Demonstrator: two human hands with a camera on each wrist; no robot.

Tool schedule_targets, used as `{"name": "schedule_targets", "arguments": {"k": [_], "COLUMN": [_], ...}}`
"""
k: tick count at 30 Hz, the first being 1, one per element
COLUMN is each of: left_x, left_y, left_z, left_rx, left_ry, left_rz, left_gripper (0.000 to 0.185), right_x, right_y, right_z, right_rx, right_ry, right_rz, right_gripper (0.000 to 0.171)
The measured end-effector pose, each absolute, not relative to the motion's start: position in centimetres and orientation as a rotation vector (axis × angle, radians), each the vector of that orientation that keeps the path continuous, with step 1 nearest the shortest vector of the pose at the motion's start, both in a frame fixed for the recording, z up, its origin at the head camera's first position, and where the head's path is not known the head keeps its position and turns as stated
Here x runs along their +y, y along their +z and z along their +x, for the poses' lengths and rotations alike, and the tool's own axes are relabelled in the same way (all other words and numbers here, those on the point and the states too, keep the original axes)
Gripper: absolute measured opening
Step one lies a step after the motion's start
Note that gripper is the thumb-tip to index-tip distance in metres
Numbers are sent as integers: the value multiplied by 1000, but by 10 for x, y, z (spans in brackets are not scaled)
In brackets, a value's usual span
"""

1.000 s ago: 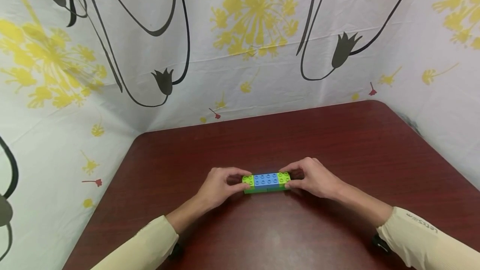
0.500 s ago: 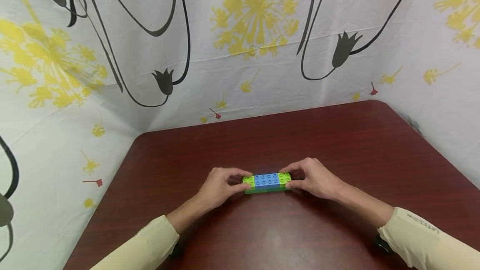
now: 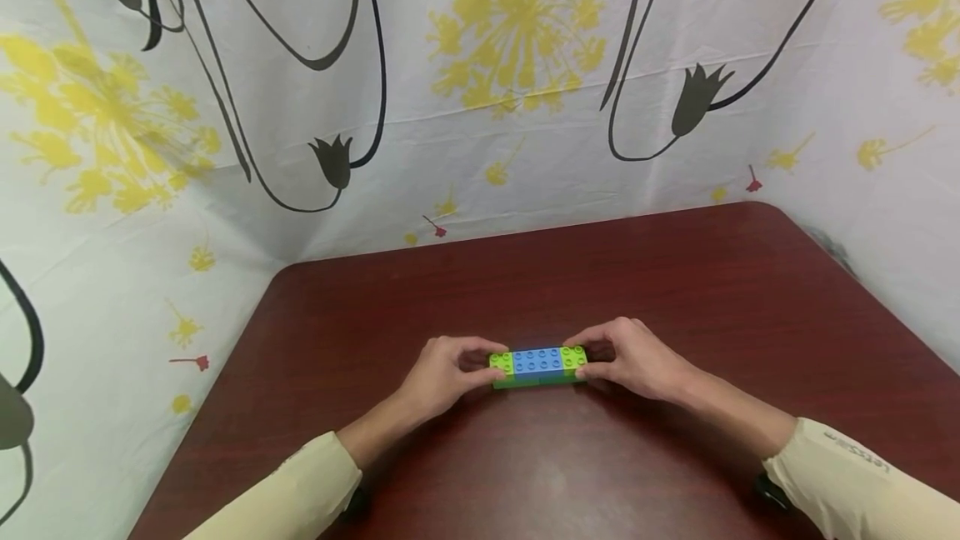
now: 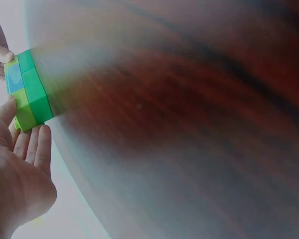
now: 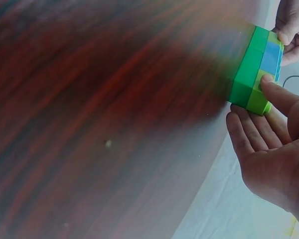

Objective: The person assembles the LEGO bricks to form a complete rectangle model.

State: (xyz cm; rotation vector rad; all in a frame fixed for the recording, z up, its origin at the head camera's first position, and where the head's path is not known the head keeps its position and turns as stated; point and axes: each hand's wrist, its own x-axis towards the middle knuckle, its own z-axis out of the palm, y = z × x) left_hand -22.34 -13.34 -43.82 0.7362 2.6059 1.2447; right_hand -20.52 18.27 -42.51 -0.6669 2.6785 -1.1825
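A short brick stack (image 3: 537, 367) lies on the dark red table (image 3: 525, 282): a long green brick below, with a blue brick between two lime ones on top. My left hand (image 3: 486, 363) pinches its left end between thumb and fingers. My right hand (image 3: 585, 362) pinches the right end the same way. In the left wrist view the brick stack (image 4: 31, 89) sits above my left fingers (image 4: 34, 144). The right wrist view shows the brick stack (image 5: 255, 67) with my right thumb (image 5: 281, 97) on a lime brick.
A white cloth (image 3: 480, 107) printed with yellow and black flowers hangs close behind the table and along both sides. The table's far edge (image 3: 525, 233) and its rounded right corner (image 3: 772, 211) meet that cloth. Cream sleeves (image 3: 847, 473) cover both forearms.
Both hands and the brick stack stay where they were. Only the head view has drifted a little.
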Motion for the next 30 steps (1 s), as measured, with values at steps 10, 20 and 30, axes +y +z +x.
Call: {"name": "schedule_targets", "arguments": {"k": [10, 20, 30], "left_x": [-132, -134, -138], "left_y": [-431, -430, -431], "left_z": [-223, -220, -219], "left_rx": [2623, 2597, 2625], "left_ry": [1156, 1111, 1102], "left_rz": [755, 781, 720], "left_gripper": [36, 43, 42], "right_x": [183, 179, 173], "right_y": [-419, -417, -421], "right_z": [-207, -207, -211], "right_rx": [2655, 2690, 2693], "right_ry": [-1170, -1102, -1119], "right_rz": [-710, -711, -755], "right_gripper": [44, 41, 37]}}
